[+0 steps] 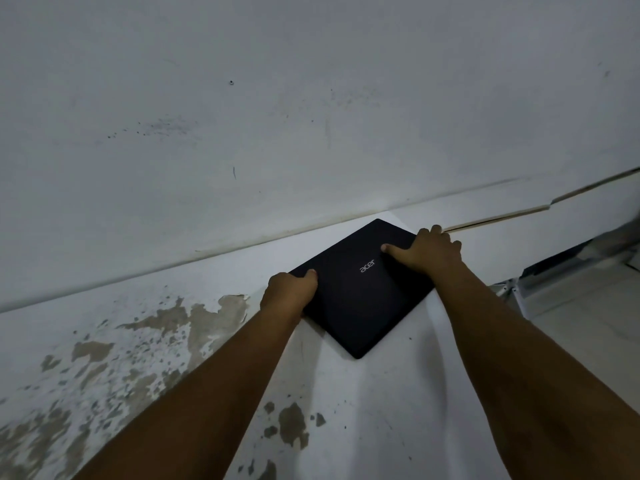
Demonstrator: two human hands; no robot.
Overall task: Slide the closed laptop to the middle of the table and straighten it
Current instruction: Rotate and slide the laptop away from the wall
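Note:
A closed black laptop (360,299) with a silver logo lies flat on the white table (398,410), turned at an angle so one corner points toward me. It sits toward the table's far right, close to the wall. My left hand (289,292) grips its left edge, thumb on the lid and fingers curled around the side. On its far right edge rests my right hand (431,252), thumb pressed on the lid, fingers wrapped over the edge.
The table's white surface has large patches of peeled paint (145,348) on the left and front. A stained white wall (277,116) rises right behind the table. At the right, the table ends and a lower floor with some frame (554,271) shows.

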